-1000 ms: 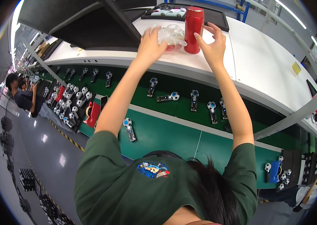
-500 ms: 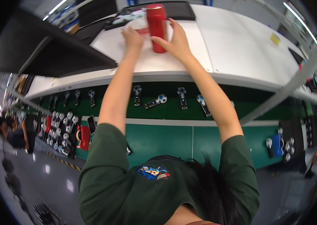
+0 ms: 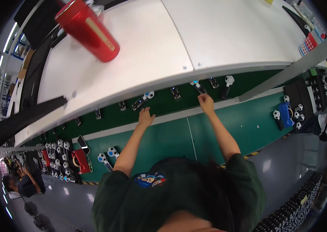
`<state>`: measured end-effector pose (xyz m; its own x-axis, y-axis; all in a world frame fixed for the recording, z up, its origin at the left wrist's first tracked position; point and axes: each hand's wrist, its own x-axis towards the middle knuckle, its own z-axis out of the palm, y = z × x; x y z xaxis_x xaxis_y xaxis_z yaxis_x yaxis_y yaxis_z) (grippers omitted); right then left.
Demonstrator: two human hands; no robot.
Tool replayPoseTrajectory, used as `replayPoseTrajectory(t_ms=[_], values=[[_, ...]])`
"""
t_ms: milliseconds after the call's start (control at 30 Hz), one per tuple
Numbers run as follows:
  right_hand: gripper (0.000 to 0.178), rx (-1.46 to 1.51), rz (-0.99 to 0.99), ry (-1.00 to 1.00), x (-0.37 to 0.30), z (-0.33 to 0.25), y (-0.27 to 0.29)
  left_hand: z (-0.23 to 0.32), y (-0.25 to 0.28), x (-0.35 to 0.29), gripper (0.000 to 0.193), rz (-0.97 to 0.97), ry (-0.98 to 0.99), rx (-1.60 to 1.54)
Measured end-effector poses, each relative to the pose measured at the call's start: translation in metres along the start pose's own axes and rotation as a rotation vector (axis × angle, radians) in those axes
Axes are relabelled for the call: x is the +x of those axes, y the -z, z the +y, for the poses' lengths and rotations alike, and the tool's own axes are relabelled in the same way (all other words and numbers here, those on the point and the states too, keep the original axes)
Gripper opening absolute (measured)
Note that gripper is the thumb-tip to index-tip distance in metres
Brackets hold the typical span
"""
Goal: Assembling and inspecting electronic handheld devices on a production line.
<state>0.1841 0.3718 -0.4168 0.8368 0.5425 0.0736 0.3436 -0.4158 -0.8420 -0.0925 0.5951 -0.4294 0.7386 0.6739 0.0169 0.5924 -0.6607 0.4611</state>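
My left hand (image 3: 145,117) is over the near edge of the dark green strip, fingers apart and nothing in them. Just beyond its fingertips lies a black handheld device (image 3: 142,100) with a round soccer-ball-patterned head. My right hand (image 3: 206,103) has its fingers curled together at the lower end of another ball-headed device (image 3: 199,87). Whether the fingers grip that device is hidden. A red tumbler (image 3: 88,31) stands on the white shelf (image 3: 144,42), away from both hands.
More devices lie along the strip, including a ball-headed one (image 3: 228,86) at the right. Two lie on the green table (image 3: 163,135) near my left arm. A red bin (image 3: 80,161) and a blue bin (image 3: 286,114) flank the table. A grey post (image 3: 275,79) slants down at the right.
Both hands have left the red tumbler on the shelf and come down to the devices on the green strip. The view has tilted and shifted, so the tumbler now appears at upper left.
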Motion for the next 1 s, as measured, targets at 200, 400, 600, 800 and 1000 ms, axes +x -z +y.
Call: replayPoseTrajectory(t_ms=[200,400,600,800,1000], values=[[0.039,-0.803,0.183,0.351,0.129,0.152,0.011,0.089,-0.080,0.076,0.023,-0.248,-0.180,-0.060],[0.067,1.467,-0.143,-0.078,0.186,0.225,-0.008,0.205,-0.210,0.120,0.042,-0.383,0.316,-0.901],[0.060,0.161,-0.019,0.062,0.101,0.297,0.043,0.237,-0.210,0.108,0.065,-0.295,0.442,-2.427],[0.046,0.667,-0.146,-0.411,0.004,0.045,0.092,0.134,-0.177,0.124,0.060,0.063,0.340,-2.501],[0.030,0.981,-0.275,-0.552,-0.094,-0.001,0.108,0.164,-0.121,0.113,0.034,-0.415,0.575,-1.484]])
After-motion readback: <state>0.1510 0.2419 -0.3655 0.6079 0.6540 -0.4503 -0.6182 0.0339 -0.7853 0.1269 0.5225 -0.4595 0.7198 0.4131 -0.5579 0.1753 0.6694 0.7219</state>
